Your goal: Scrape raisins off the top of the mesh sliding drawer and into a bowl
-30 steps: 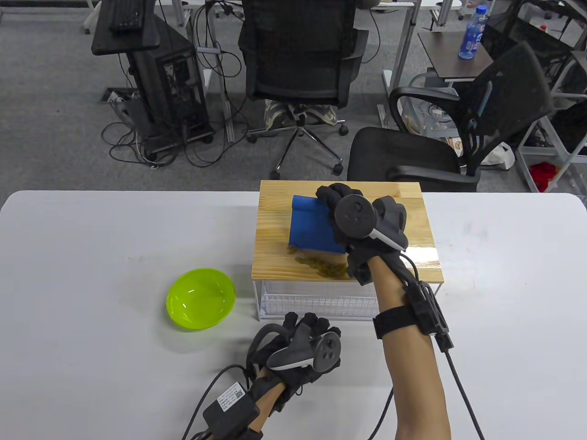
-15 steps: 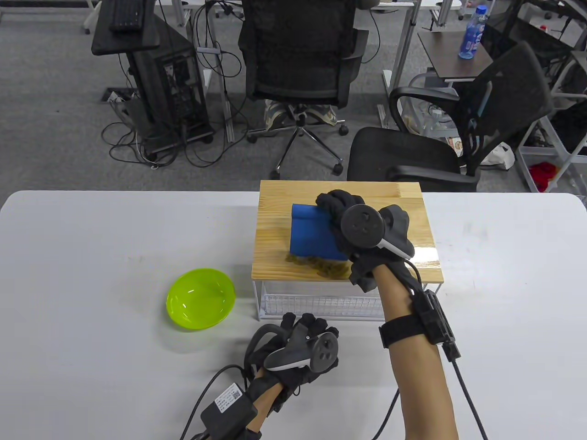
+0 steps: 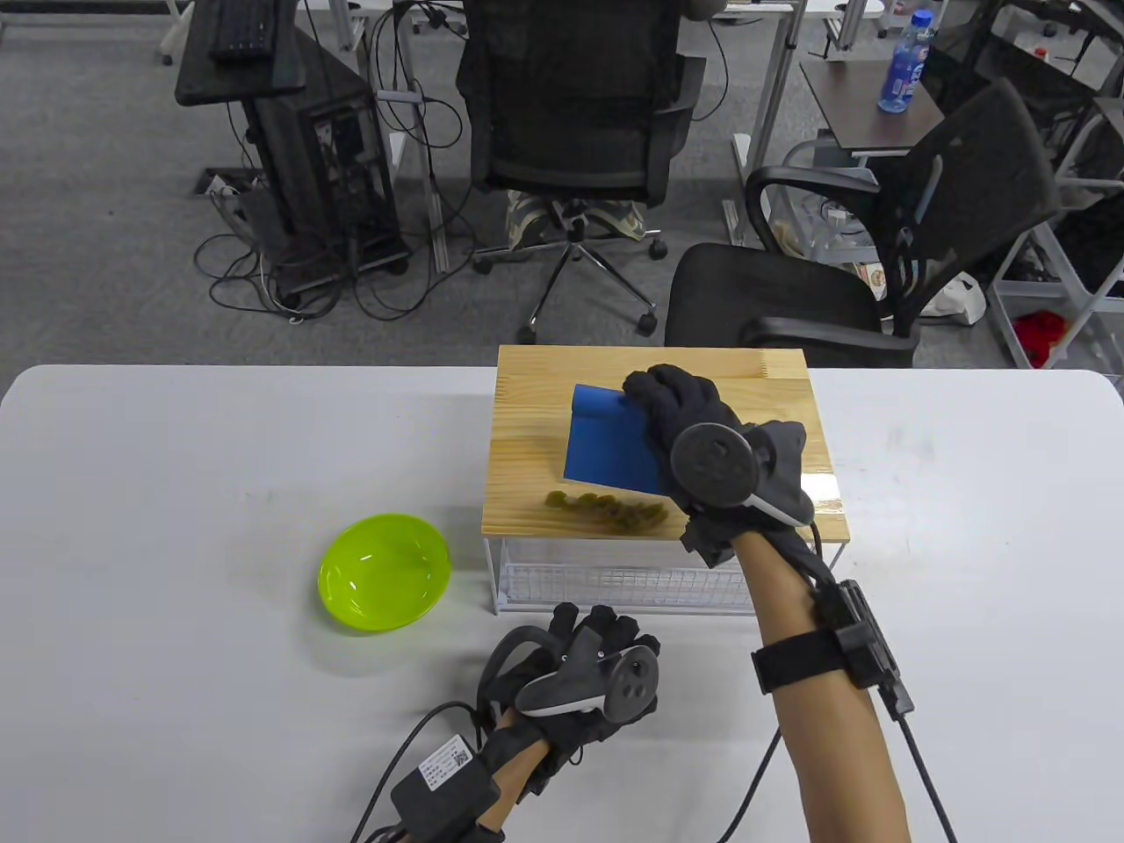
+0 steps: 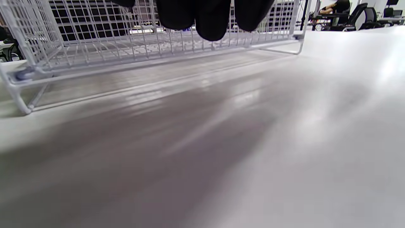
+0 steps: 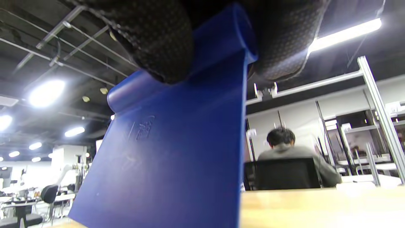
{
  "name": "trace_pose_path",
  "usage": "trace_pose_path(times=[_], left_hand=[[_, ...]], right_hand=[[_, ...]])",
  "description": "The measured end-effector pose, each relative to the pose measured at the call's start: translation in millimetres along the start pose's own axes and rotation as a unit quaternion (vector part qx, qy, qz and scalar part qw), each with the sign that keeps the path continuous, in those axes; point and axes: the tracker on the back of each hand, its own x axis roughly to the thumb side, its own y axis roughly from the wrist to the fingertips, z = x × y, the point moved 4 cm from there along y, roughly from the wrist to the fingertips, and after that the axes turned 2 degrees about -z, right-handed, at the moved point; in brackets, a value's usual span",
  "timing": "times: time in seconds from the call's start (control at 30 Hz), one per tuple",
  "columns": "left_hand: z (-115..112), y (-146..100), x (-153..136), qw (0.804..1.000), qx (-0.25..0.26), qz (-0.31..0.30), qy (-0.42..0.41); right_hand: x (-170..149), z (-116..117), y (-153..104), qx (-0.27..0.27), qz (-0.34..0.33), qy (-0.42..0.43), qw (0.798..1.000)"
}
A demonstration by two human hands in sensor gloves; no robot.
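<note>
A white mesh drawer (image 3: 615, 580) with a wooden top (image 3: 527, 439) stands at the table's middle. A short row of raisins (image 3: 606, 509) lies near the top's front edge. My right hand (image 3: 694, 421) grips a blue scraper (image 3: 606, 448) by its rolled handle, the blade just behind the raisins with a small gap. In the right wrist view the scraper (image 5: 171, 152) fills the frame, fingers (image 5: 158, 41) curled over its top. My left hand (image 3: 588, 654) rests on the table in front of the drawer, holding nothing. The green bowl (image 3: 385, 572) sits left of the drawer, apart from both hands.
In the left wrist view the mesh drawer (image 4: 126, 38) is close ahead, fingertips (image 4: 208, 19) hanging in front of it. Office chairs (image 3: 571, 132) and a computer cart (image 3: 299, 149) stand beyond the table's far edge. A person sits in the background of the right wrist view.
The right hand shifted right and drew the scraper back from the raisins, leaving them in a row near the front edge. The left hand edged slightly right.
</note>
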Motion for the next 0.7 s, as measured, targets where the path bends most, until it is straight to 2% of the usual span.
trace_pose_path(times=[0.1, 0.23, 0.3, 0.43, 0.53, 0.63, 0.7], left_hand=[[-1, 0, -1, 1.0, 0.003, 0.005, 0.01], [6, -4, -6, 0.999, 0.044, 0.013, 0.002], [5, -3, -8, 0.999, 0.049, 0.019, -0.001], [3, -5, -9, 0.999, 0.044, 0.017, 0.017], [9, -10, -14, 0.998, 0.065, 0.015, 0.0], [15, -17, -15, 0.997, 0.078, 0.006, -0.011], [26, -28, -14, 0.993, 0.115, 0.005, 0.02]], right_hand=[[3, -17, -29, -0.043, -0.016, -0.013, 0.999], [-2, -31, -91, -0.092, -0.013, 0.017, 0.996], [-9, -32, -122, -0.106, -0.002, 0.033, 0.994], [-19, -20, -165, -0.095, -0.011, 0.022, 0.995], [-25, -12, -190, -0.098, -0.031, -0.021, 0.995], [-31, -7, -200, -0.082, -0.025, 0.009, 0.996], [-35, -3, -203, -0.08, -0.018, 0.006, 0.997]])
